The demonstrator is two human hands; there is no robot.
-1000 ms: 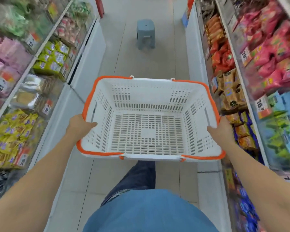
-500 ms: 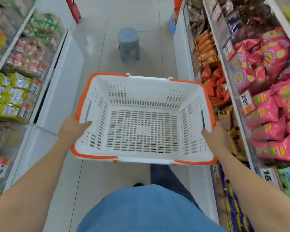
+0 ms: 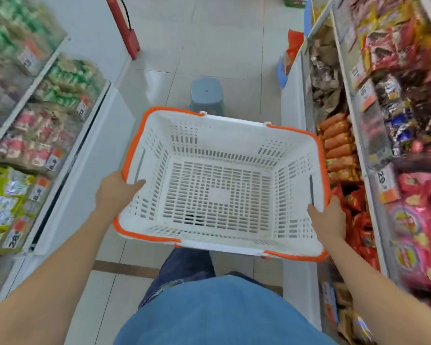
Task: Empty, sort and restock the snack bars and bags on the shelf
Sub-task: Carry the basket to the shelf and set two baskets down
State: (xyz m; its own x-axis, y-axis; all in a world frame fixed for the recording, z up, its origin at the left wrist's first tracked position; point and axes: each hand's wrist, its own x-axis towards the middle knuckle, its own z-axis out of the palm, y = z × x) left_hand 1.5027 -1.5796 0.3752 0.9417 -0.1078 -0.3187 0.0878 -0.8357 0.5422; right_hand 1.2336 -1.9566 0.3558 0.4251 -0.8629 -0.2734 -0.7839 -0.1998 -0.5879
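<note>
I carry a white slotted basket (image 3: 159, 155) with an orange rim in front of me, and nothing lies inside it. My left hand (image 3: 115, 190) grips its left rim, thumb inside the wall. My right hand (image 3: 330, 217) grips the right rim the same way. Snack bags fill the shelves on both sides: orange packs (image 3: 337, 140) and red bags (image 3: 358, 207) low on the right, pink bags (image 3: 418, 220) above them, green bags (image 3: 67, 80) and yellow-green packs (image 3: 3, 195) on the left.
A grey plastic stool (image 3: 205, 94) stands on the tiled aisle floor just beyond the basket. A red fire extinguisher (image 3: 125, 28) leans by the left shelf end. A blue tub (image 3: 283, 75) sits at the right shelf's far end. The aisle is narrow between white shelf bases.
I have walked forward along the aisle with the basket. The stool is now right behind the basket's far rim, and the shelves have slid past. Both hands keep their grip.
</note>
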